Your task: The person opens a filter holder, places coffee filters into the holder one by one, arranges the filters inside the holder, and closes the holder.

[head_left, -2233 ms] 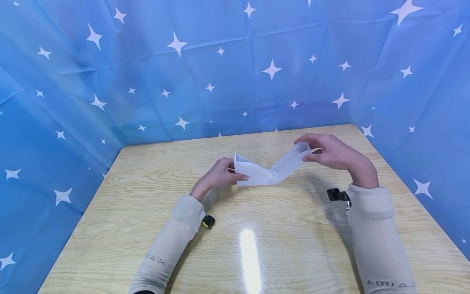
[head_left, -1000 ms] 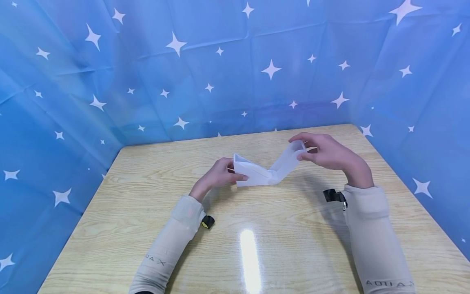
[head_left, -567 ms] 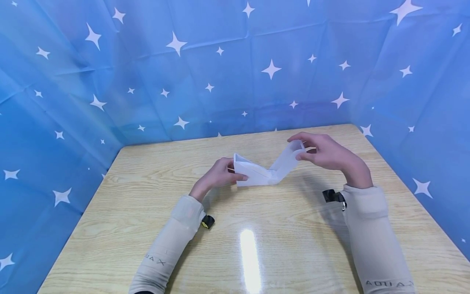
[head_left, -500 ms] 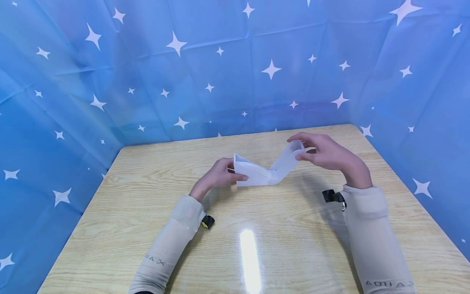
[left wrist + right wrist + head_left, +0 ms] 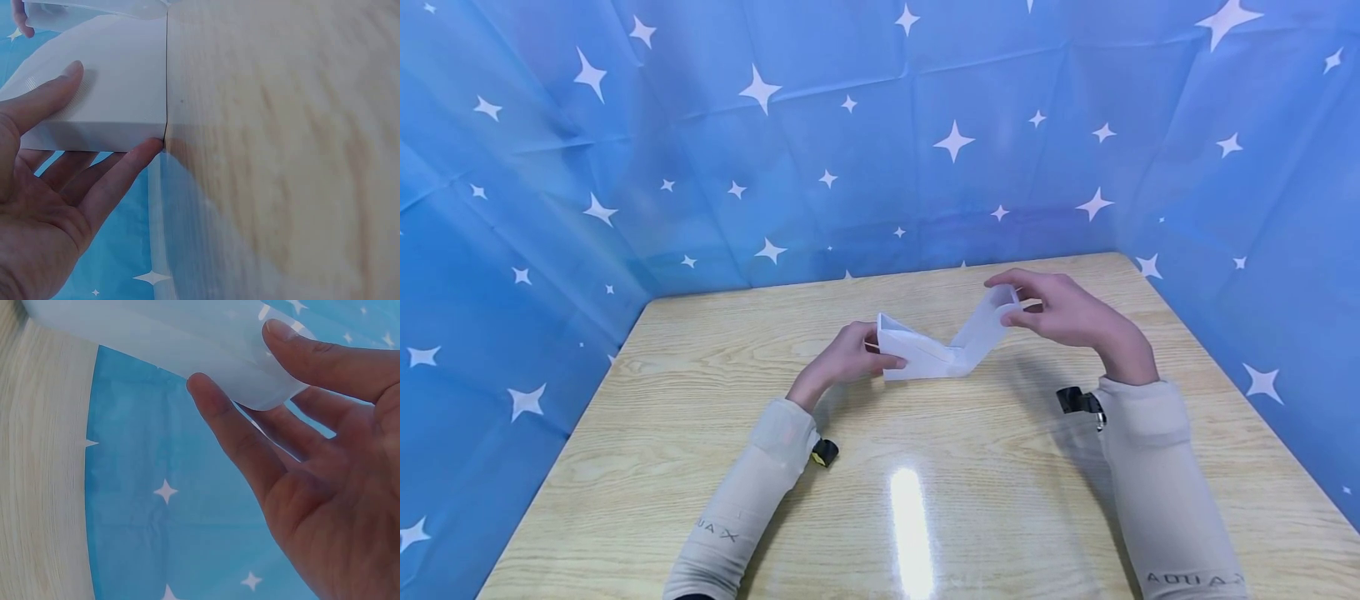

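A white plastic box [image 5: 917, 354] with a slanted open top lies on its base on the table, its hinged, frosted see-through lid [image 5: 981, 329] swung out to the right and slanting upward. My left hand [image 5: 850, 357] grips the box's left end. In the left wrist view the thumb [image 5: 72, 75] lies on one broad side, while the fingers reach round the end wall. At the raised free end of the lid, my right hand [image 5: 1063, 308] holds it between thumb and fingers. The right wrist view shows the lid's rounded corner [image 5: 259, 394] within that grasp.
A light wood-grain table [image 5: 737, 500] carries a bright lamp reflection near its front. Blue cloth [image 5: 850, 150] with white stars hangs behind the table and along both sides. Black wrist straps [image 5: 825, 452] stick out from both sleeves.
My right hand has moved slightly left, bringing the lid's free end a little closer to the box and steeper. The left hand and the box have stayed in place.
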The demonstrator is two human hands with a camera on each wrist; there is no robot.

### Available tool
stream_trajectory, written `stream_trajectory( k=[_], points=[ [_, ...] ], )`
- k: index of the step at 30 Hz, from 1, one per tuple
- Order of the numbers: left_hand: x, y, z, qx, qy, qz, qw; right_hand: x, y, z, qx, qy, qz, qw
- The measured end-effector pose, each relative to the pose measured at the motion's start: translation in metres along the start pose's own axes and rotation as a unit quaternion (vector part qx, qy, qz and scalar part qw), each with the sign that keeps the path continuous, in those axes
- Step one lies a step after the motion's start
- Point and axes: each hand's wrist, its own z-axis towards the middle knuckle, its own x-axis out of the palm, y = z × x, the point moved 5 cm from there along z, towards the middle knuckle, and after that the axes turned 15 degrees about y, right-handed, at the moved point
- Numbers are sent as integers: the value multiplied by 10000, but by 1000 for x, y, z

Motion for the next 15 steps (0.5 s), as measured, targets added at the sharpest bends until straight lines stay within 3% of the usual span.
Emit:
stream_trajectory(
  k=[15],
  points=[
    [0, -1, 0, -17, -3, -7, 10000, 1, 0, 4, 28, -32, 92, 9999]
  ],
)
